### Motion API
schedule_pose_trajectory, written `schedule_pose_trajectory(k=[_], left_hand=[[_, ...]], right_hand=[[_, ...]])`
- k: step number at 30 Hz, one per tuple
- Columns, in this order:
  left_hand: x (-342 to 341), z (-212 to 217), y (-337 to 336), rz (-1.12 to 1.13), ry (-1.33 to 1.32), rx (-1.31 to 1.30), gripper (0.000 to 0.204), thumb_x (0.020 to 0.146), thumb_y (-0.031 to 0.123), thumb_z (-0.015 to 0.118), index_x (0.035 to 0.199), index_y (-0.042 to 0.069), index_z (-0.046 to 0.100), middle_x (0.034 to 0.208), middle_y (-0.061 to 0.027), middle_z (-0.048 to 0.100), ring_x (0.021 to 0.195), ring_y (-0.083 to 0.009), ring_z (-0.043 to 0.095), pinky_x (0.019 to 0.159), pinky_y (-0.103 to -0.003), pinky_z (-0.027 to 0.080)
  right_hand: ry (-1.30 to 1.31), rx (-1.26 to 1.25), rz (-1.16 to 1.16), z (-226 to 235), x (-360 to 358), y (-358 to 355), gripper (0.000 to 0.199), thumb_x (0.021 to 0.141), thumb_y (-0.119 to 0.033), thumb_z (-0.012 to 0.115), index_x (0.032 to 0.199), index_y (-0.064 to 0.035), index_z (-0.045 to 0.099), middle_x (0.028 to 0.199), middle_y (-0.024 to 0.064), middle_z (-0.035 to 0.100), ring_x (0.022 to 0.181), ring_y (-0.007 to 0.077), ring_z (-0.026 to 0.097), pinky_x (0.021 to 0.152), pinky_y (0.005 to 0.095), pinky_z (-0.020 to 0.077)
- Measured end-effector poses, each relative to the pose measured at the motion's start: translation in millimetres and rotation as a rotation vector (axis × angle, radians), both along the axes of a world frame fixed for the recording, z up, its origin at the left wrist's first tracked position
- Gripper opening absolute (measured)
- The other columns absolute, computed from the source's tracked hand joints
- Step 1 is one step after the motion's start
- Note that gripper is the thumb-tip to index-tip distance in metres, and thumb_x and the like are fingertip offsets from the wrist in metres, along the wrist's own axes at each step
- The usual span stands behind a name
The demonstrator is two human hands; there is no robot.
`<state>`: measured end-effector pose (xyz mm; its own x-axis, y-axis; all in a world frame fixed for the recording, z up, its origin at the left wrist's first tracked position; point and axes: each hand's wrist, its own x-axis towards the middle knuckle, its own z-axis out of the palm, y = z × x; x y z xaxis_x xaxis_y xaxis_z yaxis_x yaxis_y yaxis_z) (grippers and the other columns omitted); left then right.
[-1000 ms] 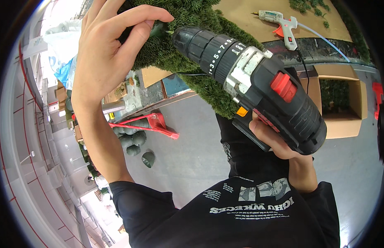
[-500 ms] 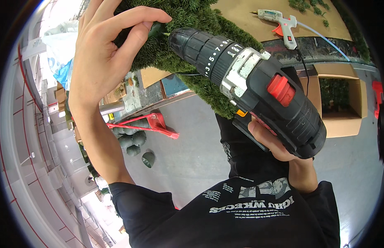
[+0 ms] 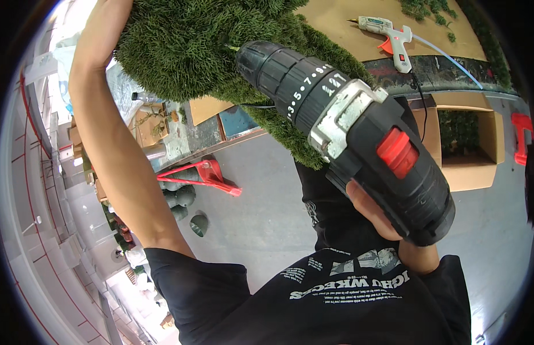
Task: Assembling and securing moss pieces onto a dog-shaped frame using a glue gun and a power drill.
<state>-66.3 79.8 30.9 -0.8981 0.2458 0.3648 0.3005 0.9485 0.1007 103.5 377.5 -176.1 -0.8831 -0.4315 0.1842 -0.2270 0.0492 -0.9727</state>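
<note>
My right hand (image 3: 375,214) grips the handle of a black cordless drill (image 3: 359,132) with a red switch and a grey collar. The drill's chuck points up and left, and its tip is pushed into a dense mass of green artificial foliage (image 3: 180,46). My left forearm (image 3: 114,144) reaches up along the left side of the foliage. Its hand is past the top edge of the picture, hidden above the greenery.
A white and red glue gun (image 3: 387,34) with a pale cord lies on a brown board (image 3: 336,23). At right stands an open cardboard box (image 3: 473,172) holding greenery. On the grey floor lie a red tool (image 3: 203,175) and dark green balls (image 3: 183,195).
The drill has come closer and its tip has gone into the foliage. My left hand, which had its fingers by the drill tip, has moved up out of the picture.
</note>
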Motion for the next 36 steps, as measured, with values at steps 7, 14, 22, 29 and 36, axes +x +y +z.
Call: schedule_pose_trajectory(k=[7, 14, 22, 29, 36], left_hand=[[2.9, 11.1, 6.3, -0.026, -0.208, 0.032, 0.042, 0.107, 0.039, 0.053, 0.128, 0.009, 0.074, 0.132, -0.0050, 0.070, 0.122, -0.0190, 0.061, 0.109, -0.032, 0.042], [-2.3, 14.5, 4.8, -0.026, -0.175, 0.005, 0.038, 0.105, 0.035, 0.055, 0.123, 0.010, 0.077, 0.131, -0.0059, 0.071, 0.124, -0.0190, 0.061, 0.110, -0.032, 0.042], [0.0, 5.3, 21.5, 0.053, -0.204, 0.085, 0.036, 0.105, 0.034, 0.057, 0.121, 0.010, 0.077, 0.125, -0.0060, 0.072, 0.115, -0.0180, 0.065, 0.103, -0.033, 0.048], [-33.6, 35.8, -19.2, 0.138, -0.307, 0.227, 0.035, 0.105, 0.035, 0.057, 0.120, 0.010, 0.078, 0.123, -0.0057, 0.072, 0.111, -0.0175, 0.066, 0.101, -0.032, 0.049], [-3.2, 8.1, 13.9, 0.029, -0.157, 0.012, 0.038, 0.104, 0.038, 0.056, 0.121, 0.012, 0.078, 0.128, -0.0051, 0.071, 0.123, -0.0191, 0.061, 0.112, -0.035, 0.041]], right_hand=[[-0.026, 0.006, 0.018, 9.6, 8.9, -6.4, 0.042, 0.096, -0.015, 0.074, 0.133, 0.0006, 0.060, 0.122, 0.0072, 0.070, 0.107, 0.0118, 0.067, 0.093, 0.0280, 0.0554], [-0.052, 0.007, 0.021, 17.3, 8.4, -12.3, 0.041, 0.095, -0.014, 0.075, 0.131, 0.0010, 0.061, 0.120, 0.0066, 0.070, 0.106, 0.0111, 0.067, 0.092, 0.0277, 0.0553], [-0.099, -0.015, -0.003, 13.6, -2.7, -13.3, 0.041, 0.093, -0.012, 0.075, 0.130, 0.0014, 0.061, 0.118, 0.0061, 0.070, 0.104, 0.0103, 0.066, 0.091, 0.0274, 0.0552], [-0.122, -0.055, 0.021, 10.8, -31.5, -36.6, 0.041, 0.092, -0.011, 0.076, 0.128, 0.0017, 0.062, 0.116, 0.0055, 0.070, 0.102, 0.0095, 0.066, 0.090, 0.0270, 0.0551], [-0.143, -0.089, 0.012, 14.8, -11.8, -23.6, 0.041, 0.090, -0.009, 0.077, 0.127, 0.0021, 0.062, 0.114, 0.0050, 0.071, 0.101, 0.0088, 0.066, 0.089, 0.0267, 0.0550]])
